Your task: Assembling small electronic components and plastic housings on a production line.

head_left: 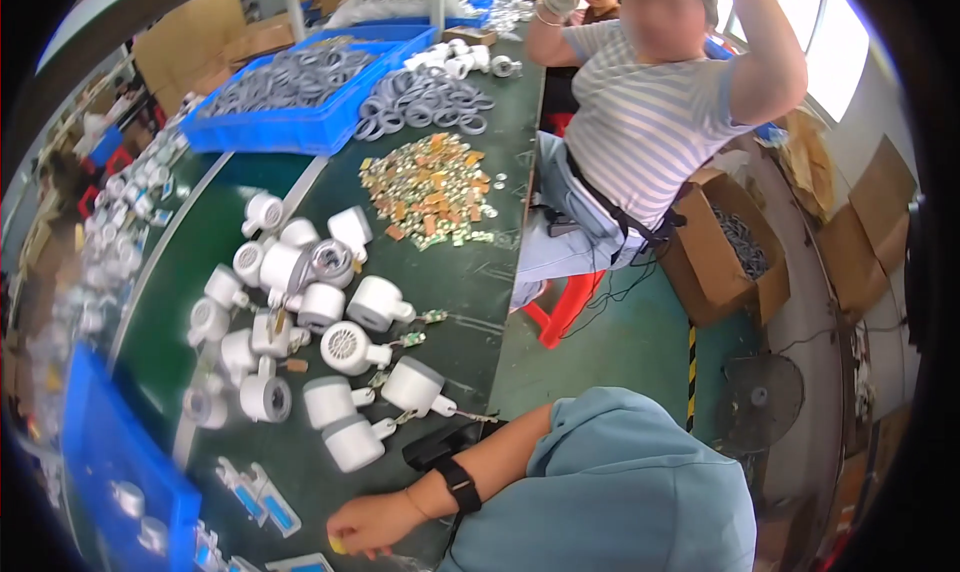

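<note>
My right hand (375, 524) is low in the view, over the near end of the dark green worktable (440, 272). Its fingers are curled, and a small yellow piece (337, 545) shows at the fingertips; its kind is unclear. A black band (461, 487) circles that forearm, below a teal sleeve (610, 492). Beside the hand lie white and blue flat parts (262, 497). Beyond it stand several white round plastic housings (340, 442) with grey rims, some with small green circuit boards (413, 339) on wires. My left hand is out of view.
Farther up the table are a heap of small circuit boards (430, 187), grey rings (420, 100) and a blue tray (260, 132) of rings. A blue bin (125, 452) stands at left. A co-worker (640, 122) with raised arms sits near a cardboard box (700, 262) and floor fan (760, 397).
</note>
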`<act>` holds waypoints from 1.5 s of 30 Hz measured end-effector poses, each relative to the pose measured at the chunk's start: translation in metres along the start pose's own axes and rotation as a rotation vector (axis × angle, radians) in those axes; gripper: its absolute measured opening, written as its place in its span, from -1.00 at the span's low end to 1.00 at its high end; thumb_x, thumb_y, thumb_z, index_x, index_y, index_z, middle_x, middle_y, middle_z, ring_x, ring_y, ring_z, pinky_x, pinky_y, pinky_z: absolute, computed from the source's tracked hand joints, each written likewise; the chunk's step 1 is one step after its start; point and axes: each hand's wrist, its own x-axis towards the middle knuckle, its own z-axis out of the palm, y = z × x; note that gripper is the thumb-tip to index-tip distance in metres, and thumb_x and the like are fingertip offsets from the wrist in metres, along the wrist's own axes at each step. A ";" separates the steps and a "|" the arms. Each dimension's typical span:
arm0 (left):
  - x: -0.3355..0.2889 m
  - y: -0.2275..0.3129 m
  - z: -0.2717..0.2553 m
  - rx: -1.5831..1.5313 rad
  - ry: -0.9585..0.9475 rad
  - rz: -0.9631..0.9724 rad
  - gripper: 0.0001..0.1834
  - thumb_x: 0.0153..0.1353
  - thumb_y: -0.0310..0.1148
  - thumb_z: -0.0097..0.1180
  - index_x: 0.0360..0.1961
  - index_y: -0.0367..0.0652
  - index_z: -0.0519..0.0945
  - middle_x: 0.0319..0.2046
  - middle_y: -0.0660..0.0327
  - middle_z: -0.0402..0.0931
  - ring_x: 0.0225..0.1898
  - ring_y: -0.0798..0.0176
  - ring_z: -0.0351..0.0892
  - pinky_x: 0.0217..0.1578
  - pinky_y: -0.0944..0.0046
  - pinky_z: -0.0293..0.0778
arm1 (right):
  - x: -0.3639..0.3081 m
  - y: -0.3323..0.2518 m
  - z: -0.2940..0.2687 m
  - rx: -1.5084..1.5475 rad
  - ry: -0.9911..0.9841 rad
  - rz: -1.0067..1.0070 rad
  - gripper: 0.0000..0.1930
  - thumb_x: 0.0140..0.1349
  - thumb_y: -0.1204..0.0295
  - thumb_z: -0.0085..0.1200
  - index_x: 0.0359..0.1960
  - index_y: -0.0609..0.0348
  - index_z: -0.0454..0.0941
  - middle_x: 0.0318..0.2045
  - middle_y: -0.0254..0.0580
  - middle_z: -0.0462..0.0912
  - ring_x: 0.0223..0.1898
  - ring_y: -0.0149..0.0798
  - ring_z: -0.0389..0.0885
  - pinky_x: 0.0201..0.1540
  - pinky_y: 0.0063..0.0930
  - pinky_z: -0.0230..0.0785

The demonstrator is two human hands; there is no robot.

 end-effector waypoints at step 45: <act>-0.023 -0.003 0.067 -1.365 -0.486 -0.126 -0.78 0.34 -0.55 -0.05 0.00 -0.27 0.45 -0.29 0.14 0.63 -0.42 0.40 0.59 -0.42 0.43 0.52 | -0.003 -0.013 -0.003 0.182 0.096 -0.052 -0.70 0.33 0.48 0.01 0.05 0.33 0.34 -0.20 -0.20 0.55 -0.15 -0.46 0.54 -0.06 -0.55 0.43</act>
